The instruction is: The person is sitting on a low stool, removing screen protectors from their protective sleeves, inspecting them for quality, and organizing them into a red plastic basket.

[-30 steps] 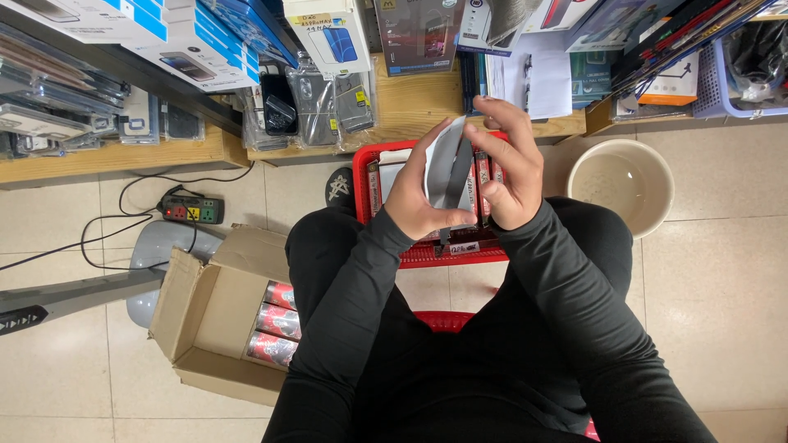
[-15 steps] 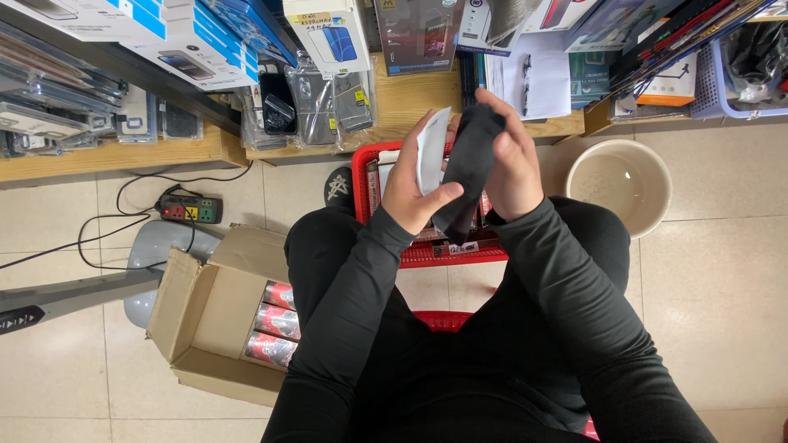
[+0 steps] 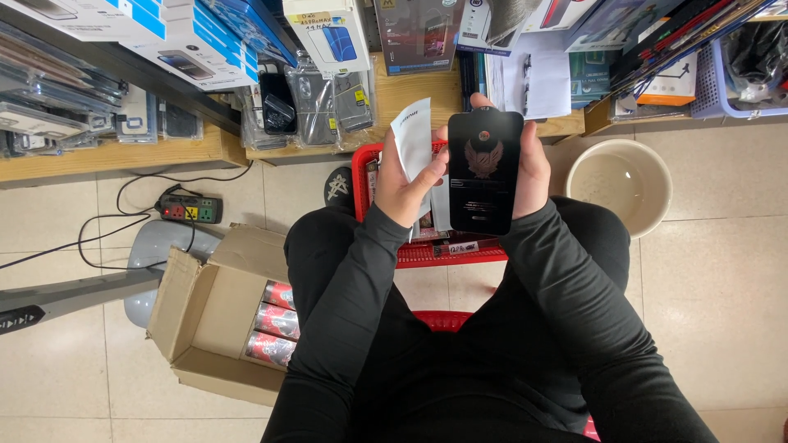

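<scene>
The black screen protector (image 3: pixel 485 172) is already out of its white paper sleeve (image 3: pixel 413 148), held apart above the red basket (image 3: pixel 450 253); neither is put away yet. The right hand (image 3: pixel 529 168) grips the protector upright, while the left hand (image 3: pixel 402 184) pinches the sleeve beside it.

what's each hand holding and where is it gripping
The right hand holds a flat black panel by its right long edge. The left hand holds a white paper sleeve by its lower end.
</scene>
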